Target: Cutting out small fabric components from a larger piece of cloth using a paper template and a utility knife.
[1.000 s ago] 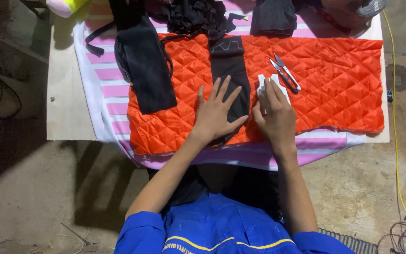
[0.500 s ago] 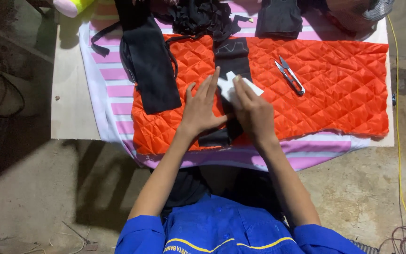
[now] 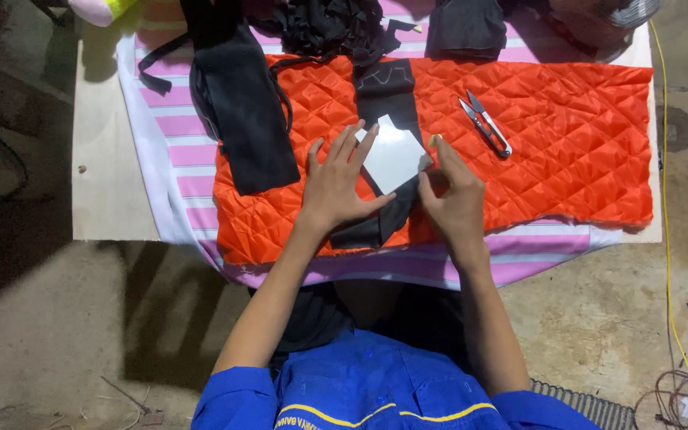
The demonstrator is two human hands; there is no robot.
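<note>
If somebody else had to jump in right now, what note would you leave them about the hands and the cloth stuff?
Left hand: flat, fingers spread, pressing the left edge of the white card.
Right hand: at the card's right edge, pinching a small yellowish piece, maybe chalk.
The card lies tilted on the black fabric strip, which runs down the orange quilted fabric.
Snips lie untouched to the right, on the orange fabric.
Done: card placed and held on the strip; faint pale lines show on its top end.
Left: no line is visible around the card.
</note>
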